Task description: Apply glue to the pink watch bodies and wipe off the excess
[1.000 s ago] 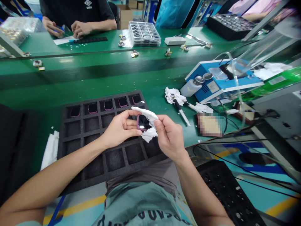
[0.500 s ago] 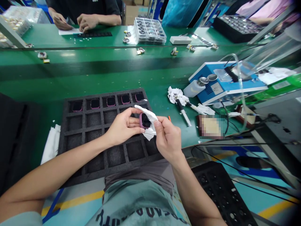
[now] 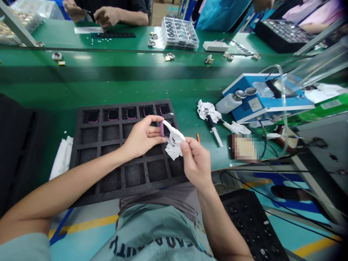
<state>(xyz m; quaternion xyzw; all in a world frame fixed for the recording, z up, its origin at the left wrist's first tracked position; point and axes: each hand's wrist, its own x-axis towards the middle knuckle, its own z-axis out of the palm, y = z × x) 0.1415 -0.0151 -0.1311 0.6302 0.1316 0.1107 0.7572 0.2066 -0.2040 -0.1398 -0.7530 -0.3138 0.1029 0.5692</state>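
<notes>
Drawn slightly away from the left hand [image 3: 141, 137], the right hand [image 3: 198, 161] pinches a white tissue [image 3: 174, 143] across the screen of a purple watch [image 3: 162, 129], mid-frame. Left fingers pinch its edge; a steady rim grip, light tissue contact and fingertips off the screen would suit.

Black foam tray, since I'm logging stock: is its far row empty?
No, five purple-rimmed watch-like pieces sit in the far row of the black foam tray.
</notes>
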